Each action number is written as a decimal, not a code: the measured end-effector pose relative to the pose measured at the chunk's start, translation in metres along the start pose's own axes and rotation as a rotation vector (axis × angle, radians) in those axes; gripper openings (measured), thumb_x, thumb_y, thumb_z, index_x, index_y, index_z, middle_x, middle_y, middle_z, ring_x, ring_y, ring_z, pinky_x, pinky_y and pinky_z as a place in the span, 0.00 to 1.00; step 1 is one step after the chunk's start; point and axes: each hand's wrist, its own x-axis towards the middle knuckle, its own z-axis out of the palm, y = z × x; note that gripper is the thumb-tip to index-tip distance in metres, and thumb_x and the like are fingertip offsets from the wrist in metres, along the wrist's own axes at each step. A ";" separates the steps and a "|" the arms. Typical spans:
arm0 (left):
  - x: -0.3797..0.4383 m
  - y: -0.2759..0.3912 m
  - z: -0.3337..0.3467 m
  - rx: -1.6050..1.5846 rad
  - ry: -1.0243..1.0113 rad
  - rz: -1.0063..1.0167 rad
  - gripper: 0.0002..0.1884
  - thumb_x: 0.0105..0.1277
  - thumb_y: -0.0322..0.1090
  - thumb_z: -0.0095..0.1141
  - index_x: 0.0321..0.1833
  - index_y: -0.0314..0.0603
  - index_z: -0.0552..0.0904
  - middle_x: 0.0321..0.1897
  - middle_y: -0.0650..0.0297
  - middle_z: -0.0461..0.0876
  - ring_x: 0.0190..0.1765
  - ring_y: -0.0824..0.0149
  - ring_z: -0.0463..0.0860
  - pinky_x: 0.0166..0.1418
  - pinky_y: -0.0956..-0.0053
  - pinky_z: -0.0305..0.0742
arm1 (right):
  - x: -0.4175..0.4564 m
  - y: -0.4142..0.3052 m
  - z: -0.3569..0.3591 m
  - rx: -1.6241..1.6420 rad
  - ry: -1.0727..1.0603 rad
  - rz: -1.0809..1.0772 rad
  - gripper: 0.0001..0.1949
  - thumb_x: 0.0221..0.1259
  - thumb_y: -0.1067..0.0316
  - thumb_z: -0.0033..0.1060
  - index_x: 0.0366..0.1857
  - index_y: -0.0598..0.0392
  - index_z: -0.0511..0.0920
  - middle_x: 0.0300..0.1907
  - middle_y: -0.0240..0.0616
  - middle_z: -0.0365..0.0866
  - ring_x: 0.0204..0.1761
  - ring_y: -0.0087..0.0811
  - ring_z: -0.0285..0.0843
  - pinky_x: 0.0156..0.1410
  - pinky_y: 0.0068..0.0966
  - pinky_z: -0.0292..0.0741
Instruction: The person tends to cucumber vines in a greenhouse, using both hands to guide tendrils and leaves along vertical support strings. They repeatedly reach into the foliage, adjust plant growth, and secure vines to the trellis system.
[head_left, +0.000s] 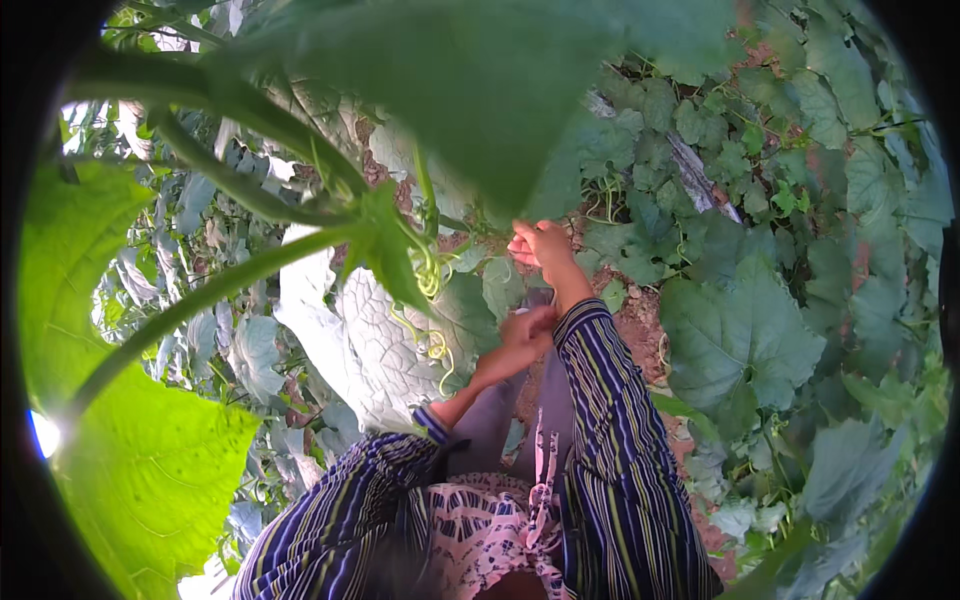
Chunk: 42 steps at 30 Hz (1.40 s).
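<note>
My right hand (544, 244) is raised in front of me, thumb and fingers drawn together just under the tip of a large blurred leaf (480, 97). A thin vine (469, 225) runs beside those fingertips; whether they pinch it is unclear. Lower and to the left, my left hand (525, 334) is bent inward close to my right wrist. Its fingers are curled and blurred, so any small thing in them is hidden. Left of both hands, a young leaf (386, 247) and curly tendrils (429, 274) hang from a thick green stem (285, 142).
A sunlit pale leaf (382, 345) spreads left of my legs. Bright green leaves (142, 480) and a long leaf stalk (202, 307) cross the near left. At right lie broad leaves (742, 330), a weathered piece of wood (697, 176) and reddish soil (641, 330).
</note>
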 end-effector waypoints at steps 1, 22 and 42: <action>-0.018 0.019 -0.002 -0.041 -0.058 -0.032 0.15 0.64 0.30 0.57 0.51 0.31 0.75 0.38 0.62 0.81 0.41 0.73 0.80 0.47 0.78 0.76 | -0.003 0.005 0.002 0.027 -0.019 0.020 0.09 0.60 0.62 0.61 0.36 0.55 0.74 0.30 0.35 0.80 0.31 0.27 0.83 0.28 0.20 0.76; -0.049 0.228 -0.049 -0.040 0.316 0.306 0.30 0.63 0.36 0.63 0.64 0.33 0.65 0.27 0.67 0.76 0.28 0.77 0.74 0.32 0.83 0.70 | -0.069 0.046 -0.036 -0.054 0.067 -0.027 0.17 0.61 0.62 0.60 0.52 0.54 0.72 0.42 0.35 0.80 0.39 0.29 0.82 0.38 0.24 0.79; 0.022 0.194 -0.069 0.271 0.339 0.607 0.09 0.62 0.29 0.49 0.38 0.30 0.79 0.30 0.56 0.82 0.36 0.62 0.81 0.41 0.67 0.76 | -0.284 -0.148 0.070 -0.531 0.248 -1.097 0.16 0.62 0.72 0.58 0.54 0.57 0.74 0.45 0.41 0.78 0.43 0.28 0.80 0.44 0.21 0.78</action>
